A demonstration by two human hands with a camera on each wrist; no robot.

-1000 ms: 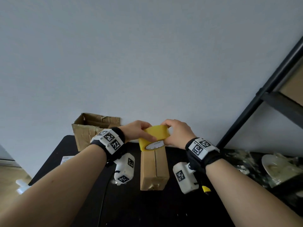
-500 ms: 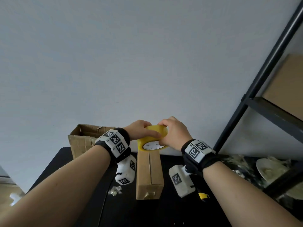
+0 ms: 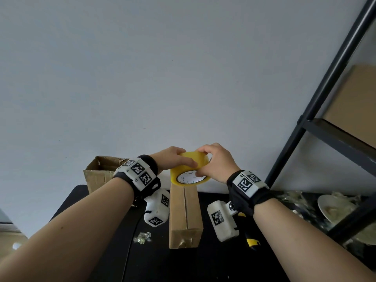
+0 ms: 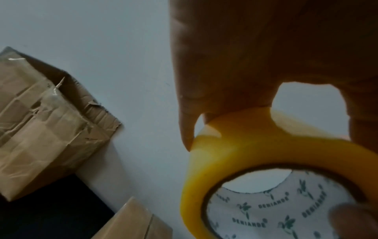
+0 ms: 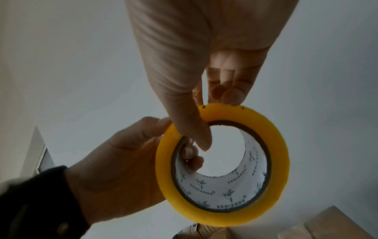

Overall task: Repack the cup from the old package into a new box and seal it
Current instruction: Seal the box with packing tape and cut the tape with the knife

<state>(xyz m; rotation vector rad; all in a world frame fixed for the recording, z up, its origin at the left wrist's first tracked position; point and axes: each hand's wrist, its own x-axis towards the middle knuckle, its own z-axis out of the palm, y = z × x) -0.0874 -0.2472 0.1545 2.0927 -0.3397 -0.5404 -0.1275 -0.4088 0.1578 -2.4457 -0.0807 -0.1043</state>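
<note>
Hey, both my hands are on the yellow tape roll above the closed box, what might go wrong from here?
1. The yellow tape roll is held only by the fingertips of the left hand and right hand; it may slip.
2. The narrow brown cardboard box lies unheld; pulling tape could drag it.

This looks like a plain room used as a small packing or storage corner rather than a kitchen or a shop. A black desk (image 3: 97, 251) stands against a bare pale wall (image 3: 162, 78), with a closed cardboard box (image 3: 185, 216), a torn, opened carton (image 3: 97, 176), a yellow roll of packing tape (image 3: 189, 171) and scraps of clear wrapping (image 3: 142, 238) on or above it. To the right a black metal shelving rack (image 3: 317, 98) holds a brown board or carton, and a white dish (image 3: 333, 208) lies among crumpled plastic below.
</note>
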